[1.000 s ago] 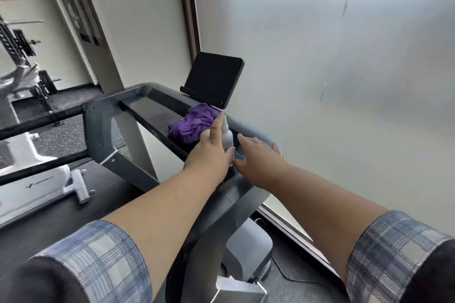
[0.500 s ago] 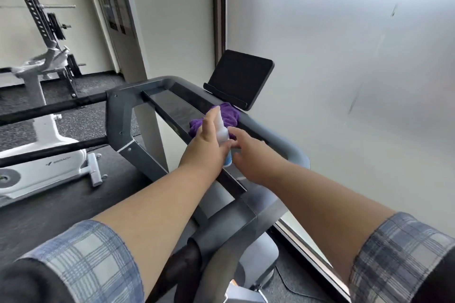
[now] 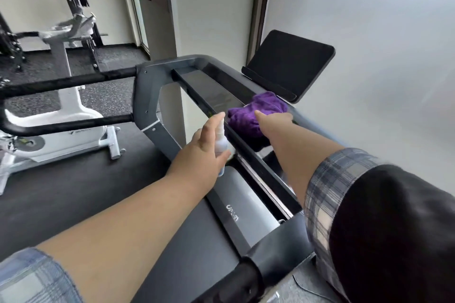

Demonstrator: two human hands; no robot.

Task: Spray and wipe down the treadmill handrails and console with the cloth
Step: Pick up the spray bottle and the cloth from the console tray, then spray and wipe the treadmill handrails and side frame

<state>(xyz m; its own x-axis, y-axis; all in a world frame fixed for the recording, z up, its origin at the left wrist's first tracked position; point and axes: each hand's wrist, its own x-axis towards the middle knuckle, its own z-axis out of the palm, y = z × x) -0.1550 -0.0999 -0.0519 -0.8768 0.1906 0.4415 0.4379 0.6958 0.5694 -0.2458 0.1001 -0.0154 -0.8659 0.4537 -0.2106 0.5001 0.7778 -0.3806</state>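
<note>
Spray bottle point(image 3: 220, 145): small and clear, standing roughly upright in the person's left hand point(image 3: 200, 155), long axis near vertical, nozzle end up and tipped a bit toward the console point(image 3: 216, 92).
Left hand: fingers wrapped around the bottle, index finger up on the spray head, arm stretched forward over the treadmill deck.
Cloth point(image 3: 256, 115): purple, bunched up on the right end of the console, just below the dark tablet holder point(image 3: 288, 64).
Right hand point(image 3: 273, 119): reaching straight out, resting on the cloth (fingers mostly hidden in it, so grip can't be made out).
Handrails point(image 3: 66, 83): black bars running off left.
Background: white exercise bike point(image 3: 61, 115) on the gym floor.
</note>
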